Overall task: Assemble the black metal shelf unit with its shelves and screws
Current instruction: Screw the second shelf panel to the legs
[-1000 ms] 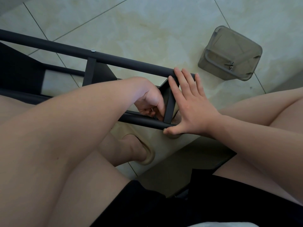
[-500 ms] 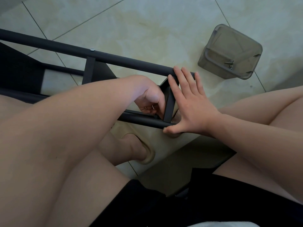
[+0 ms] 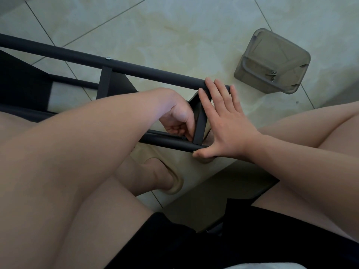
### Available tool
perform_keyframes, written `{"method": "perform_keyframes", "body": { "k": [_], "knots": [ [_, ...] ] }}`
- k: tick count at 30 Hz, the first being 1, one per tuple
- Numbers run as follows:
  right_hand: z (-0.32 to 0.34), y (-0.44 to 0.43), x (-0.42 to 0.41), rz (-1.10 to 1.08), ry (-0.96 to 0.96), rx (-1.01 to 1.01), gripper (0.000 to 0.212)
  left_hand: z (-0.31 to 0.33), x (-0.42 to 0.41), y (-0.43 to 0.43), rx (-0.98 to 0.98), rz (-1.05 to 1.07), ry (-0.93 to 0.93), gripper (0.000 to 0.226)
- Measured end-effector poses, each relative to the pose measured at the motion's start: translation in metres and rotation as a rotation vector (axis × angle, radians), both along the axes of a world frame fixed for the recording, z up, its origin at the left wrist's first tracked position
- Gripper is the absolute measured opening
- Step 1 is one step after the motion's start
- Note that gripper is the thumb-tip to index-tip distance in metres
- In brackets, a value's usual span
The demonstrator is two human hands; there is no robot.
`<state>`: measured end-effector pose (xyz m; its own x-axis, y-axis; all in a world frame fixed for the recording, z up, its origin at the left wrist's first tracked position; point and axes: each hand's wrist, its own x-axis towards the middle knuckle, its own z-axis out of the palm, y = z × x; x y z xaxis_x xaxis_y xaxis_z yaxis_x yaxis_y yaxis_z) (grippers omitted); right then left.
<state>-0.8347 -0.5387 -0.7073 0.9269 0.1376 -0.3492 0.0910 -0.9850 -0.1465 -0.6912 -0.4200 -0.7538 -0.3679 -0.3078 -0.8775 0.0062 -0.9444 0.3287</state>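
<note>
The black metal shelf unit lies on its side on the tiled floor, with an upper pole [image 3: 155, 73] and a lower pole [image 3: 167, 143]. A black shelf [image 3: 200, 121] spans between the poles at their right end. My right hand [image 3: 227, 125] lies flat against this shelf, fingers straight over the upper pole and thumb on a silver screw head [image 3: 193, 151] on the lower pole. My left hand [image 3: 178, 117] reaches in from the left, its curled fingertips pinching a small fastener where the shelf meets the lower pole; the fastener itself is hidden.
A second shelf [image 3: 105, 80] is fixed further left, with a screw [image 3: 108, 58] on the upper pole. A clear plastic container [image 3: 272, 61] holding a few loose screws [image 3: 272, 76] stands on the floor at the right. My knees and a slippered foot [image 3: 171, 181] sit close below the frame.
My left hand's fingers have shifted down and right toward the shelf's joint with the lower pole. My right hand has stayed flat in the same place.
</note>
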Motion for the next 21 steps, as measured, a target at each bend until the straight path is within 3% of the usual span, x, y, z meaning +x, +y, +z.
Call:
{"method": "perform_keyframes", "body": {
  "k": [7,12,16,21],
  "knots": [
    [-0.0003,0.0005,-0.0002,-0.001,-0.010,0.000,0.144,-0.0009,-0.0015,-0.0001,0.021,0.059,-0.025,0.007],
    [-0.0002,0.0002,-0.0004,-0.001,-0.014,0.005,0.144,-0.0048,-0.0041,0.0008,0.038,0.003,-0.042,0.018],
    [-0.0003,0.0003,-0.0003,-0.002,-0.018,0.004,0.144,-0.0048,-0.0037,0.0004,0.031,0.005,-0.012,0.007],
    [-0.0012,0.0004,-0.0005,-0.004,-0.030,0.010,0.144,-0.0033,-0.0011,-0.0009,0.007,0.007,0.013,0.008]
  ]
}}
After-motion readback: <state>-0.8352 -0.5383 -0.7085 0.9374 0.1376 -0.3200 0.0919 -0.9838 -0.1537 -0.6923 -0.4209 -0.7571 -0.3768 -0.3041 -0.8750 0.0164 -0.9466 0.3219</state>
